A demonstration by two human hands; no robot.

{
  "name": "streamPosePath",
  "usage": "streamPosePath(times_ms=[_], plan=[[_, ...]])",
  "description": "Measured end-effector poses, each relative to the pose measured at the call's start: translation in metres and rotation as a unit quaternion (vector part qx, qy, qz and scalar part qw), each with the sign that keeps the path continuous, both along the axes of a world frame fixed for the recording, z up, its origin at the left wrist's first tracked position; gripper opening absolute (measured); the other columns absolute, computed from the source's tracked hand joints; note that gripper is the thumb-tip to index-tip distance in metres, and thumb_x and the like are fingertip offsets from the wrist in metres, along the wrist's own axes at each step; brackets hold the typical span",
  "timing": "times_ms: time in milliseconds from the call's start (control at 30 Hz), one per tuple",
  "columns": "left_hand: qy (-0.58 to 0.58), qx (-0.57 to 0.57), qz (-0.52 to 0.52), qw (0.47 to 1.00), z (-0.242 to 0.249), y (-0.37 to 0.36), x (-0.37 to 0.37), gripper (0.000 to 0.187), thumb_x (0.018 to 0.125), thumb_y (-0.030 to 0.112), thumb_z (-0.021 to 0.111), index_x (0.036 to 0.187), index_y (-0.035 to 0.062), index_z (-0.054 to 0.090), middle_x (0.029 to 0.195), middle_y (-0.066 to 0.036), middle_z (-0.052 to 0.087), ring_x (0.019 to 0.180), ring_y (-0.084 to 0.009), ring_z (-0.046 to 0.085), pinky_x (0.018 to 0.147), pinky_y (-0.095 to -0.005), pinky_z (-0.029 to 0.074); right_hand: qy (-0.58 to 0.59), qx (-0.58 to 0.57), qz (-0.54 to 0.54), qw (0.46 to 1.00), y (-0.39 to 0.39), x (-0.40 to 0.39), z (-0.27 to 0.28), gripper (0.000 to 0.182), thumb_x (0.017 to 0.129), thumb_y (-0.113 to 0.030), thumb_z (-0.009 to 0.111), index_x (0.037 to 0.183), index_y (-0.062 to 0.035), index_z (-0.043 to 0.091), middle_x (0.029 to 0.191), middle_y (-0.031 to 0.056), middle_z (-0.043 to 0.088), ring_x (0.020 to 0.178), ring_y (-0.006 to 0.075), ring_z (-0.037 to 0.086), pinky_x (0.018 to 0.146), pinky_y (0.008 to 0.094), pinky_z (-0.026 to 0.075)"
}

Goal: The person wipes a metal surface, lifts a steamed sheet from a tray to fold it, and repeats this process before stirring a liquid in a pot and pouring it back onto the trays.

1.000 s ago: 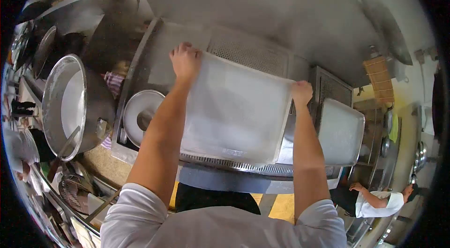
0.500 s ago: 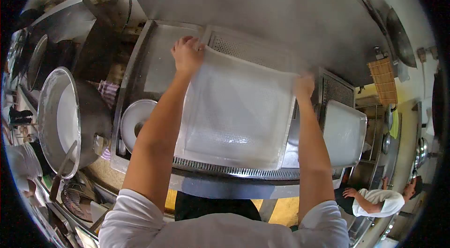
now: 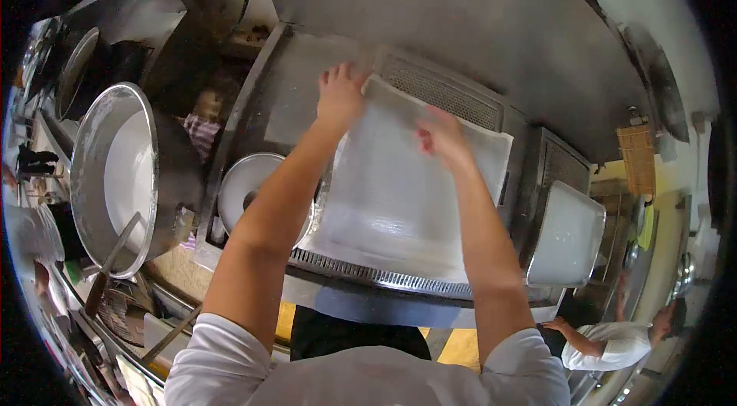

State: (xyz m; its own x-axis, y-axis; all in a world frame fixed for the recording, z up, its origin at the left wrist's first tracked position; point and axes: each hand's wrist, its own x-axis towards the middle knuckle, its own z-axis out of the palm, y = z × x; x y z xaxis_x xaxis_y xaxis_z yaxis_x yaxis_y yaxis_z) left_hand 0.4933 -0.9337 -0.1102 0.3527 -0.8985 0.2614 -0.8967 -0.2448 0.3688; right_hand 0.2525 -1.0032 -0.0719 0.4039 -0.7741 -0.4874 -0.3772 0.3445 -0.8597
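Head view: left hand (image 3: 342, 95) at corner of white sheet (image 3: 399, 191), blurred right hand (image 3: 444, 135) over it; grips unclear.

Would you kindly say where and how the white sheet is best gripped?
I'd pinch the white sheet at its far right corner, coming from the right: that pointed corner looks free, while the left hand is at the far left.

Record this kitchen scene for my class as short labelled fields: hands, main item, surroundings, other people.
Main item: white sheet, spread out between the forearms
Left hand: at the sheet's upper-left corner; grip unclear
Right hand: blurred, over the sheet near its far edge; contact unclear
Left side: large metal pot with white contents
Right side: pale tray; hanging slatted mat
Other people: person in white shirt, lower right
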Motion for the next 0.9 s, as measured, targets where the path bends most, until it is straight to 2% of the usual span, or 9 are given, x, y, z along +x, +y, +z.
streamPosePath(times_ms=[133,233,433,500,600,667,767,833,900], plan=[[-0.053,0.046,-0.048,0.996,-0.004,-0.003,0.002,0.050,0.092,0.025,0.060,0.142,0.0274,0.057,0.156,-0.017,0.039,0.147,-0.0390,0.033,0.118,-0.0634,0.024,-0.188,0.120,-0.025,0.975,-0.004,0.074,-0.018,0.066,0.098,-0.014,0.062,0.156,-0.0041,0.033,0.081,0.0080,0.065,0.060,0.0165,0.060,0.054,0.0334,0.050],[-0.071,0.127,-0.072,0.987,0.004,-0.005,0.006,0.053,0.097,0.036,0.058,0.149,0.0354,0.051,0.163,-0.018,0.031,0.151,-0.0420,0.027,0.118,-0.0694,0.020,-0.211,0.161,0.033,0.964,-0.017,0.100,-0.027,0.069,0.098,-0.016,0.062,0.158,-0.0063,0.031,0.079,0.0067,0.065,0.060,0.0169,0.060,0.054,0.0351,0.050],[-0.094,0.137,-0.095,0.982,0.001,-0.007,0.012,0.054,0.099,0.040,0.052,0.152,0.0318,0.048,0.164,-0.018,0.030,0.152,-0.0423,0.026,0.118,-0.0701,0.020,-0.079,0.164,0.017,0.983,0.033,0.098,-0.015,0.048,0.095,-0.015,0.062,0.140,-0.0037,0.048,0.076,0.0075,0.065,0.058,0.0163,0.060,0.053,0.0352,0.050],[-0.085,0.093,-0.088,0.988,-0.012,-0.012,0.014,0.049,0.098,0.034,0.051,0.147,0.0301,0.053,0.162,-0.019,0.033,0.151,-0.0413,0.027,0.119,-0.0688,0.020,0.001,0.103,0.114,0.988,0.089,0.080,-0.010,0.036,0.095,-0.015,0.062,0.128,-0.0027,0.053,0.072,0.0078,0.064,0.056,0.0162,0.061,0.049,0.0346,0.050],[-0.071,0.094,-0.091,0.989,0.004,-0.008,0.010,0.046,0.098,0.027,0.051,0.144,0.0264,0.056,0.160,-0.020,0.035,0.150,-0.0416,0.029,0.119,-0.0687,0.020,0.104,0.043,0.205,0.972,0.201,0.047,-0.023,0.038,0.092,-0.018,0.067,0.124,0.0010,0.057,0.070,0.0091,0.064,0.055,0.0183,0.062,0.046,0.0343,0.049],[-0.075,0.088,-0.099,0.988,0.008,0.003,0.005,0.045,0.097,0.022,0.051,0.142,0.0226,0.058,0.159,-0.021,0.035,0.149,-0.0422,0.031,0.118,-0.0688,0.022,0.135,0.110,0.317,0.932,0.246,0.034,0.011,0.042,0.090,-0.020,0.069,0.124,0.0020,0.060,0.078,0.0160,0.070,0.067,0.0252,0.069,0.059,0.0399,0.056],[-0.065,0.021,-0.114,0.991,0.004,0.030,-0.005,0.042,0.093,0.015,0.052,0.134,0.0145,0.061,0.152,-0.023,0.042,0.142,-0.0422,0.040,0.115,-0.0657,0.030,0.105,-0.176,0.311,0.928,0.261,0.016,-0.001,0.039,0.090,-0.020,0.069,0.122,0.0019,0.064,0.090,0.0219,0.074,0.082,0.0322,0.073,0.075,0.0428,0.058],[-0.017,-0.044,-0.123,0.991,0.024,0.063,-0.015,0.038,0.090,0.012,0.055,0.126,0.0081,0.064,0.141,-0.024,0.052,0.132,-0.0412,0.050,0.112,-0.0606,0.038,0.131,-0.131,0.260,0.948,0.239,0.016,0.020,0.033,0.091,-0.019,0.066,0.117,-0.0002,0.068,0.099,0.0244,0.073,0.095,0.0368,0.072,0.086,0.0435,0.056],[0.046,0.066,-0.179,0.981,0.043,0.115,-0.030,0.032,0.085,0.011,0.060,0.115,0.0041,0.066,0.118,-0.022,0.066,0.113,-0.0384,0.063,0.101,-0.0519,0.048,0.123,-0.158,0.265,0.943,0.225,0.012,0.027,0.029,0.091,-0.018,0.062,0.114,-0.0015,0.070,0.101,0.0243,0.073,0.098,0.0398,0.070,0.088,0.0466,0.055]])
